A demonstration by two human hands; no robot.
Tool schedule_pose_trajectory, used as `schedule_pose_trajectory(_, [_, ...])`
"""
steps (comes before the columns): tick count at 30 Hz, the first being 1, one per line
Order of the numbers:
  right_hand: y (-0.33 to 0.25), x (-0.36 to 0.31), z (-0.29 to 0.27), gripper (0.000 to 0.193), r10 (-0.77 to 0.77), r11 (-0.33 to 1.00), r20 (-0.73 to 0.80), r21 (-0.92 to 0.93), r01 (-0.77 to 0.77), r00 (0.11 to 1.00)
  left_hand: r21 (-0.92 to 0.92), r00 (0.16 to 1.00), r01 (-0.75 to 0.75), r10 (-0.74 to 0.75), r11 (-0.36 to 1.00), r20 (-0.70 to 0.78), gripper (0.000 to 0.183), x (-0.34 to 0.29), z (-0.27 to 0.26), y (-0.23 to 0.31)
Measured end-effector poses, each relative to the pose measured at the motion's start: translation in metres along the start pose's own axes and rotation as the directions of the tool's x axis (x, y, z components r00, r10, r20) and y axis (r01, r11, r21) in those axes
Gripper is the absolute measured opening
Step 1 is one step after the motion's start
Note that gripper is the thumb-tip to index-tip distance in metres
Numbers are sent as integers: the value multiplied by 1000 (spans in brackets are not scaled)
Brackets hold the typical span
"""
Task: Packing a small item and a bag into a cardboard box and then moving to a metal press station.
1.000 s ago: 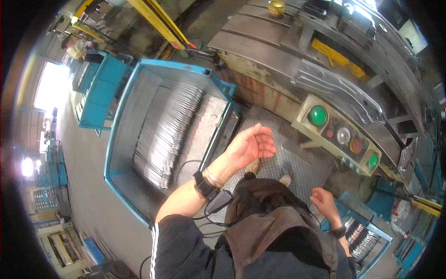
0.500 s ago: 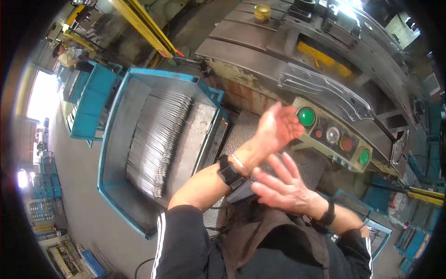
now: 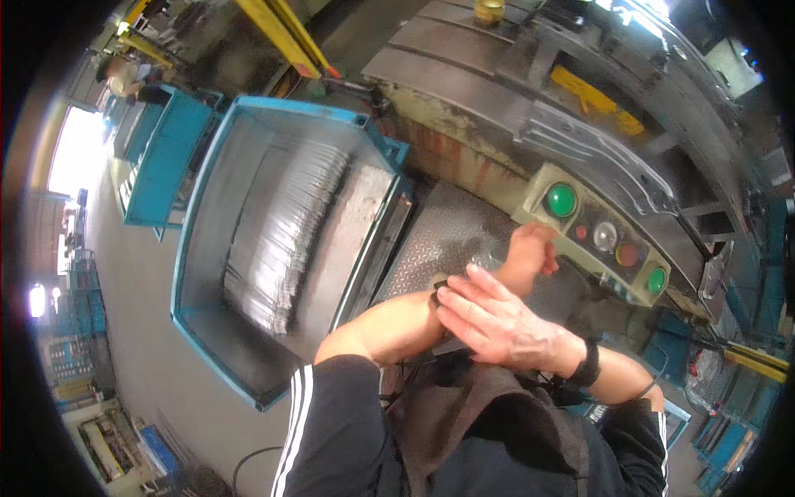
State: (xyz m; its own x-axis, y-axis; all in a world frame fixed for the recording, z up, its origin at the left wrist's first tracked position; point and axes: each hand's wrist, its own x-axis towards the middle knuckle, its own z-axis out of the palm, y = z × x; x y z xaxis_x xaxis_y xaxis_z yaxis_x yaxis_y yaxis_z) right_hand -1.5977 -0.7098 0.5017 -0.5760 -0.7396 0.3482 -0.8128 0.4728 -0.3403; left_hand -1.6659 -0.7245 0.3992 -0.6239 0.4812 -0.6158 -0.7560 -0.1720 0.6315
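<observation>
My left hand (image 3: 530, 255) is just short of the control panel (image 3: 592, 236), its loosely bent fingers apart and holding nothing I can see. Across my left wrist lies my right hand (image 3: 505, 327), fingers stretched out, over the dark wristband (image 3: 439, 290) there; whether it presses on the band I cannot tell. The panel is pale, with a large green button (image 3: 561, 200) at its left end, another green button (image 3: 657, 280) at its right end, and a red one (image 3: 627, 253) between them. A shaped metal part (image 3: 596, 157) lies on the machine behind the panel.
A blue bin (image 3: 186, 273) on my left holds a row of thin metal parts (image 3: 290, 236). Behind it stand a blue cart (image 3: 161, 166) and a person (image 3: 124, 81). Yellow posts (image 3: 286, 37) rise beside the machine bed (image 3: 447, 50). Below the panel is a patterned metal plate (image 3: 439, 236).
My left hand has turned over and dropped away from the left green button, its fingers bending. My right hand has moved left onto the left wrist. The view has shifted slightly.
</observation>
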Motion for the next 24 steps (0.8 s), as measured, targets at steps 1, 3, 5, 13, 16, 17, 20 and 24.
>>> schedule_pose_trajectory(1, [1,6,0,50,5,999,21,39,-6,1000,102,994,-106,105,989,15,17,-3,-5,-1])
schedule_pose_trajectory(3, [4,18,5,60,6,995,69,99,-13,998,333,918,-394,380,856,111,15,-9,-24,1])
schedule_pose_trajectory(5, [-4,37,0,65,0,985,51,174,-9,999,630,794,-596,480,498,373,15,-20,-51,22])
schedule_pose_trajectory(13, [6,22,11,50,172,775,304,545,-319,937,947,942,-318,-96,54,322,30,-157,-217,134])
schedule_pose_trajectory(16, [0,29,21,39,132,625,511,622,-471,850,934,889,-250,-320,257,326,36,-183,-216,140])
schedule_pose_trajectory(17, [-3,31,33,38,74,590,517,666,-456,853,934,890,-251,-318,255,326,36,-186,-216,133])
schedule_pose_trajectory(20, [-11,35,62,35,2,578,517,698,-423,856,887,812,-390,-362,246,457,42,-189,-216,106])
schedule_pose_trajectory(24, [-14,22,55,32,-205,646,634,660,-383,746,884,760,-381,-454,270,466,42,-200,-223,75])
